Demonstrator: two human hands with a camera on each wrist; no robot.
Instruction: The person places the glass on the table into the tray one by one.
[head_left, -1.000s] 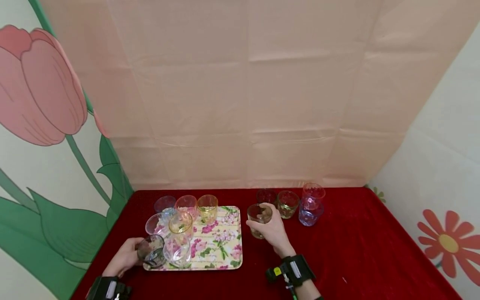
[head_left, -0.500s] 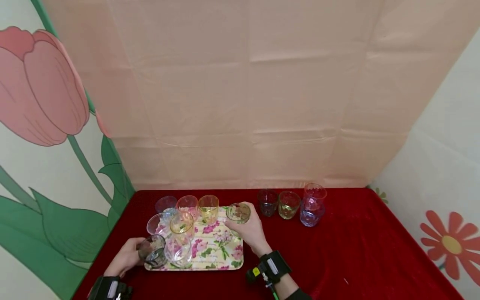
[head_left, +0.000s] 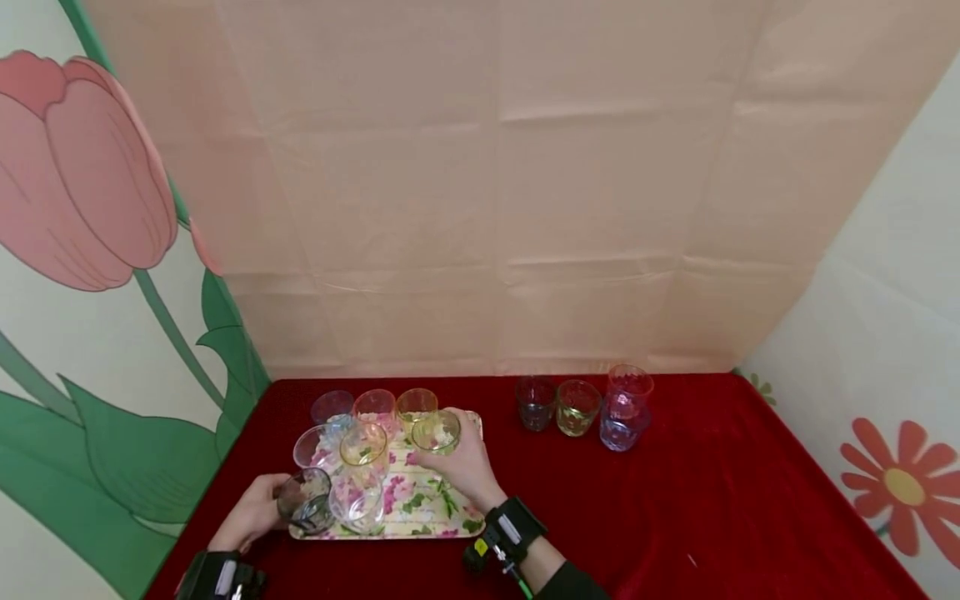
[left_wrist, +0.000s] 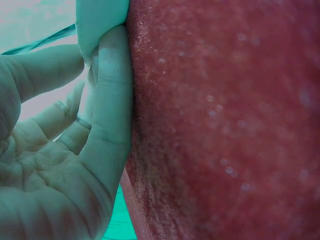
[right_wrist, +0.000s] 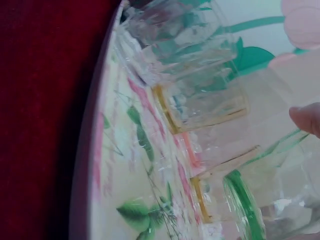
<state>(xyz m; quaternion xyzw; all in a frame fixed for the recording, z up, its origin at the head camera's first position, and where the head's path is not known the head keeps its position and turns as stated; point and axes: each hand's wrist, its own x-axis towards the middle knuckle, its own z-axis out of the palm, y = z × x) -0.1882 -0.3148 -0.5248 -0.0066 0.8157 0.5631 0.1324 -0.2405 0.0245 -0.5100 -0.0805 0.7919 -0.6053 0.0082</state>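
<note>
A floral tray [head_left: 442, 500] lies on the red cloth at the front left and carries several tinted glasses. My right hand [head_left: 465, 462] grips a green-tinted glass [head_left: 437, 432] over the tray's back part, beside a yellow glass [head_left: 415, 405]. In the right wrist view the green-rimmed glass [right_wrist: 265, 200] sits close to the tray [right_wrist: 100, 165], with one fingertip [right_wrist: 307, 117] showing. My left hand [head_left: 251, 517] holds a grey glass [head_left: 303, 500] at the tray's front left corner. The left wrist view shows only that hand's palm and curled fingers [left_wrist: 112, 100] against the red cloth [left_wrist: 225, 125].
Several glasses stand on the red cloth [head_left: 712, 500] at the back right: a dark one [head_left: 535, 403], a green one [head_left: 577, 407], and a pink one stacked in a blue one [head_left: 624, 408]. Paper walls close in the back and both sides.
My right hand has carried the green-tinted glass leftward, from the cloth beside the tray to over the tray's back part. The left hand and its grey glass have stayed put.
</note>
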